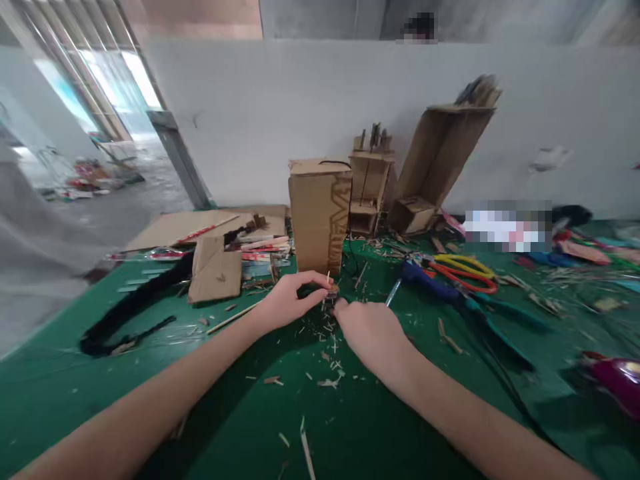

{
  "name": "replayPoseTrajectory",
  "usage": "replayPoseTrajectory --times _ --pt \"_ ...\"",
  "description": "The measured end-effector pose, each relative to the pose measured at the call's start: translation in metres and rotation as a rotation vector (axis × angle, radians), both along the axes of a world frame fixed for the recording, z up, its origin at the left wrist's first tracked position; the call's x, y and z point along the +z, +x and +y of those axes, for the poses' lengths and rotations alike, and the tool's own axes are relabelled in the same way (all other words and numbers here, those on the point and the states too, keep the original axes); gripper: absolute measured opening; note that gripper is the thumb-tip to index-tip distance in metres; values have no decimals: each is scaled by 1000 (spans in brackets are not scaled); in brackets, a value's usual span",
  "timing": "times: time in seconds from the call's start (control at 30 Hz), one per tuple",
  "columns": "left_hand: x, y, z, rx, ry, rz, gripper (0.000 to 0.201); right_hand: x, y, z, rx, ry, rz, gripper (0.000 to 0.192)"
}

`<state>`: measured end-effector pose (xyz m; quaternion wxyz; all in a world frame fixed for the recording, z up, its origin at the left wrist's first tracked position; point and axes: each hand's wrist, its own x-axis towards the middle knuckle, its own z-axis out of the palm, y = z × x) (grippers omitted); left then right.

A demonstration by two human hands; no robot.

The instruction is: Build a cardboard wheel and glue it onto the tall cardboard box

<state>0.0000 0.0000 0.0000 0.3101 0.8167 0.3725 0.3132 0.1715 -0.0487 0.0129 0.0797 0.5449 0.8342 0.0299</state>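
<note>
Before the cardboard box (320, 213), both hands' fingers (320, 288) pinch a small piece (330, 295).

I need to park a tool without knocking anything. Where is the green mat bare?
Barest is the green mat near the edge, between the forearms, with only stray splinters. Crowded: right of the right hand by the orange-handled scissors, and left of the left hand by the cardboard scrap.
</note>
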Motion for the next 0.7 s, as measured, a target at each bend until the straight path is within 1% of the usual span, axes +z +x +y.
replayPoseTrajectory --times 0.2,0.37,0.5,0.63,0.7 --pt "-1 2 1 -3 39 -16 16 -1 2 -4 9 17 22 23" --pt "-4 1 1 -7 102 -47 11 1 2 -6 -21 61 36 26" --pt "-4 1 1 -14 57 -85 7 0 -2 -5 -53 75 48 26" --pt "-2 2 0 7 24 -106 10 -3 -5 -3 -46 58 58 24" --pt "-1 2 0 14 31 -82 11 -3 -4 -3 -39 57 59 22"
